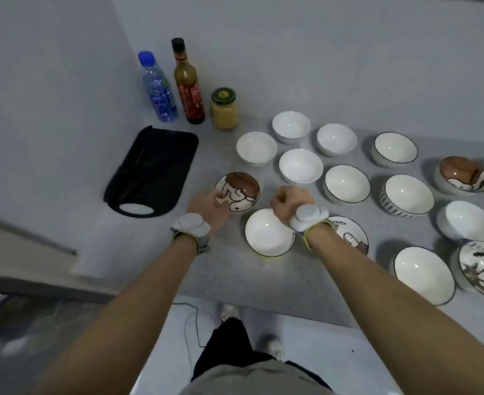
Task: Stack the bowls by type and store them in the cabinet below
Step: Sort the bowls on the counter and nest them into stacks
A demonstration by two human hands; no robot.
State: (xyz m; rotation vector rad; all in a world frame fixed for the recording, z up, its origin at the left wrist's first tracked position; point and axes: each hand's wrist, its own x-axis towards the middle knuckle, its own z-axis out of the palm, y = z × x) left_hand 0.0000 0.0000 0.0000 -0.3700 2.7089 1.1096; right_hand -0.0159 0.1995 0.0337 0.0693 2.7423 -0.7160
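Note:
Several bowls stand on the grey counter (235, 275): plain white ones (300, 166), black-rimmed white ones (346, 183) and cartoon-printed ones. My left hand (209, 209) grips the near-left rim of a brown cartoon bowl (242, 186), thumb inside it. My right hand (290, 202) is a closed fist with nothing in it, over the far edge of a black-rimmed bowl (266, 235). My right wrist partly hides another cartoon bowl (352, 238). A third cartoon bowl (463, 173) sits far right. The cabinet below is out of view.
A black cutting board (152, 172) lies left of the bowls. Behind it stand a water bottle (157, 86), a dark sauce bottle (188, 84) and a jar (224, 109) against the wall. A tree-painted bowl (483, 269) sits at the right edge.

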